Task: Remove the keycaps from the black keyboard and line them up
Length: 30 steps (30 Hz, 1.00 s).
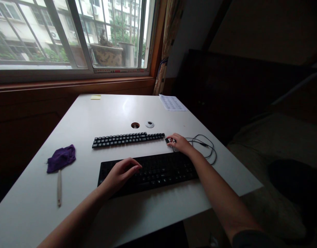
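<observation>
A black keyboard (148,172) lies on the white table near its front edge. Behind it, loose black keycaps (122,139) sit packed together in long rows. My left hand (123,171) is over the left part of the keyboard, fingers curved and thumb apart, with nothing held. Past the right end of the rows, my right hand (180,143) has its thumb and fingertips closed around a black keycap (167,141). One or more small dark pieces show under those fingers, too small to tell apart. My right forearm crosses the keyboard's right end and partly hides it.
A coiled black cable (205,144) lies right of my right hand. At left are a purple cloth (61,158) and a pale-handled brush (59,189). Farther back are a cable hole (135,125), its round cover (149,124), a printed sheet (172,103) and yellow sticky notes (95,97).
</observation>
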Motion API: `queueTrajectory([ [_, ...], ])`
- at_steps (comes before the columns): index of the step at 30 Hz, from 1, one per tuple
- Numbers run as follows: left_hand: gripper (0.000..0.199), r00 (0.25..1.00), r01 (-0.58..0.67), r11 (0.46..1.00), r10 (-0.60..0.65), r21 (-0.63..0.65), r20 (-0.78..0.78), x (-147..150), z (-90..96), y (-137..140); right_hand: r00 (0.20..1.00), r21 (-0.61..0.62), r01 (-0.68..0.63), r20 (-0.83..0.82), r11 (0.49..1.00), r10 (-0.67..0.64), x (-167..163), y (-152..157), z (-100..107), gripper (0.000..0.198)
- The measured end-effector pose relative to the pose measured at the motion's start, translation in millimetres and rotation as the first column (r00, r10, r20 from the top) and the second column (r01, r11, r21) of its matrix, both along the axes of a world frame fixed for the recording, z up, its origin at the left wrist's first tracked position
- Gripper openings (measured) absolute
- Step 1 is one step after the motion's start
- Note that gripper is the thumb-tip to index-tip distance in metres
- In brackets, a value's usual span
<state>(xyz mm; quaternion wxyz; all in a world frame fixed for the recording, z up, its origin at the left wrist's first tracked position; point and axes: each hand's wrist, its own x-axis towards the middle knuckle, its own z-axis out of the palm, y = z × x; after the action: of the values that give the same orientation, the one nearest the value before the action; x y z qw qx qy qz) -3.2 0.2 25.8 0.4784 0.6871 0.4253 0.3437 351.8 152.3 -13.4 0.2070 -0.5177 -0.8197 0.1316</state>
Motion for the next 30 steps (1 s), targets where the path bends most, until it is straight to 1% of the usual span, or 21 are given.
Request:
queueTrajectory([
  [3, 0.023, 1.0, -0.002, 1.0, 0.002, 0.002, 0.002, 0.0, 0.5, -0.2, 1.0, 0.008, -0.009, 0.006, 1.0, 0.009, 1.3, -4.2, 3.8, 0.038],
  [5, 0.023, 1.0, 0.003, 1.0, -0.003, 0.001, 0.001, -0.1, 1.0, -0.2, 1.0, 0.043, -0.016, 0.004, 0.999, 0.016, 3.0, -10.2, 7.3, 0.039],
  [10, 0.022, 1.0, 0.011, 1.0, -0.011, 0.002, -0.012, -0.2, 1.5, -0.2, 0.999, 0.188, -0.038, 0.045, 0.981, 0.03, 4.9, -28.9, 12.1, 0.024],
  [15, 0.025, 1.0, 0.01, 1.0, -0.01, -0.007, -0.006, 0.6, 1.7, 0.0, 0.991, 0.253, -0.039, 0.133, 0.967, 0.005, 1.0, -34.9, 9.3, 0.023],
  [18, 0.025, 1.0, 0.015, 1.0, -0.015, -0.001, -0.008, 0.8, 1.9, 0.1, 0.987, 0.256, -0.029, 0.162, 0.966, -0.014, -1.1, -31.2, 6.2, 0.023],
  [21, 0.025, 1.0, 0.016, 1.0, -0.016, -0.002, -0.014, 0.6, 1.9, 0.4, 0.981, 0.233, -0.018, 0.192, 0.972, -0.028, -2.0, -25.3, 3.2, 0.024],
  [30, 0.022, 1.0, 0.024, 1.0, -0.024, 0.011, -0.017, -0.8, 0.2, 0.5, 0.972, 0.194, -0.038, 0.233, 0.98, -0.008, -3.1, -8.8, -0.2, 0.025],
])
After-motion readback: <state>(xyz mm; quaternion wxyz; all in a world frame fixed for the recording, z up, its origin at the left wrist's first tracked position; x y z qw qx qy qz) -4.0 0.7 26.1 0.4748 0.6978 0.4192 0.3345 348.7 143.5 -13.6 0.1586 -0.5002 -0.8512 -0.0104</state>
